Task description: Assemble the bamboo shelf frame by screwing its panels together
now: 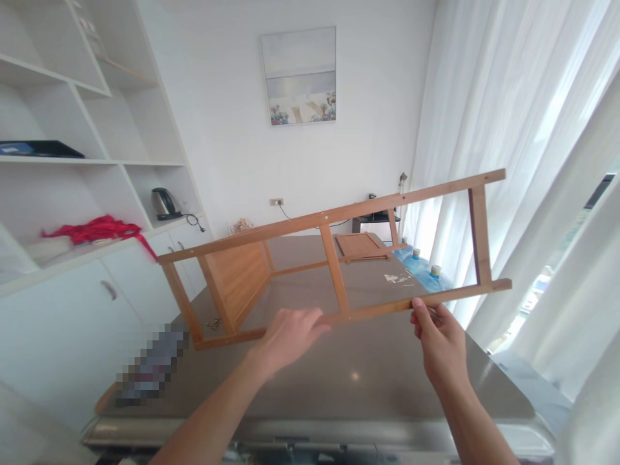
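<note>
A long wooden ladder-like frame point(334, 258) with several cross rungs is held up over the grey table point(339, 374), tilted so its right end is higher. My left hand point(288, 336) wraps round the frame's lower rail near the middle rung. My right hand point(438, 339) pinches the same rail further right. A wooden panel point(239, 278) leans on the table behind the frame's left part. Another wooden frame piece point(361, 248) lies flat at the table's far end.
White shelves on the left hold a kettle point(163, 203), a red cloth point(99, 229) and a dark flat item point(39, 149). White curtains point(508, 129) hang on the right. Blue water bottles point(426, 271) stand beyond the table. A blurred patch point(152, 365) covers the table's near left.
</note>
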The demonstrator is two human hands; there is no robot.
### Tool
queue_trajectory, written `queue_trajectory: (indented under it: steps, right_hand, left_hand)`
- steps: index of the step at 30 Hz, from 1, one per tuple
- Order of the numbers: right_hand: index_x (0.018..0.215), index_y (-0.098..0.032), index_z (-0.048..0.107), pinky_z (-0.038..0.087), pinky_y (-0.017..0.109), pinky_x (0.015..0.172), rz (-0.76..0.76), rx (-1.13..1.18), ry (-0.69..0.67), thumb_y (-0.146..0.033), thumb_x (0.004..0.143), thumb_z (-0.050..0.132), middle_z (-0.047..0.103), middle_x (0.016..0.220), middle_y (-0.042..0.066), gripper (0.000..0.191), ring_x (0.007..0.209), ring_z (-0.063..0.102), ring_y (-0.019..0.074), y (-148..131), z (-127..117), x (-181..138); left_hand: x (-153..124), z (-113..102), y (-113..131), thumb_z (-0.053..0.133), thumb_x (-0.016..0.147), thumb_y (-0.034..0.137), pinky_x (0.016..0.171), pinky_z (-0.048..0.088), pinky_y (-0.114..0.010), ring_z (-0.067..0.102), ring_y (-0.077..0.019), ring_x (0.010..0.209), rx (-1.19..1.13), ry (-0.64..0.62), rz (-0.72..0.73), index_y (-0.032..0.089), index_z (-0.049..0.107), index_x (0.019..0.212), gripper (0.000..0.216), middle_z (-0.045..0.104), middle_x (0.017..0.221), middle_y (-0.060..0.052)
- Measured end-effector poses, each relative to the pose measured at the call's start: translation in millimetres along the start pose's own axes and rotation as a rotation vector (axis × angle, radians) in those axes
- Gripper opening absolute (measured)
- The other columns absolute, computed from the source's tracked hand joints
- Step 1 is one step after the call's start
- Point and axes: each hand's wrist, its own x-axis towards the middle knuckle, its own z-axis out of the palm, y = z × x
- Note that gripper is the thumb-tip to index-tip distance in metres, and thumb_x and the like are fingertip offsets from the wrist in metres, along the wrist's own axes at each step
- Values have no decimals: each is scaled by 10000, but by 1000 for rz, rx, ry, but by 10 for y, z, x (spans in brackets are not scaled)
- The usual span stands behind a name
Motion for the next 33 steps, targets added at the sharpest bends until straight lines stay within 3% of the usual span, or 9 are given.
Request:
queue_trajectory:
  steps: [5,9,15,23,33]
  right_hand:
    - [1053,-178,658,318,235,471,-88,-30,-61,-662,834,666,559,680,-8,532,531,388,101,-299,181,204]
    - [1179,-193,633,333,227,491,-124,-73,-125,-631,864,647,583,690,-5,539,577,453,122,-370,346,160]
    - [1145,-172,618,363,240,509,-112,-167,-241,-642,862,619,562,623,-12,548,605,533,158,-106,534,-168]
    - [1120,-178,604,378,258,531,-87,-262,-314,-661,874,569,547,614,-21,543,593,537,167,170,528,-368]
    - [1099,-182,612,411,267,544,-89,-287,-377,-642,901,542,532,615,-25,506,587,542,172,332,627,-520]
  left_hand:
    - [143,-173,-125,332,1027,567,562,234,-303,688,-242,683,12,96,-49,230,543,867,429,723,750,-13]
    - [257,-228,-235,372,1021,548,568,220,-301,670,-236,670,-67,202,-61,230,538,853,397,701,725,-18]
    - [468,-310,-350,374,1014,556,577,259,-285,615,-211,625,-163,289,-81,233,528,812,410,612,634,-2]
    - [805,-518,-594,363,1019,543,566,287,-272,569,-182,602,-326,423,-101,233,554,826,413,583,630,5]
    - [1027,-493,-725,380,1017,527,584,291,-284,527,-173,603,-448,571,-135,224,471,746,417,534,620,3]
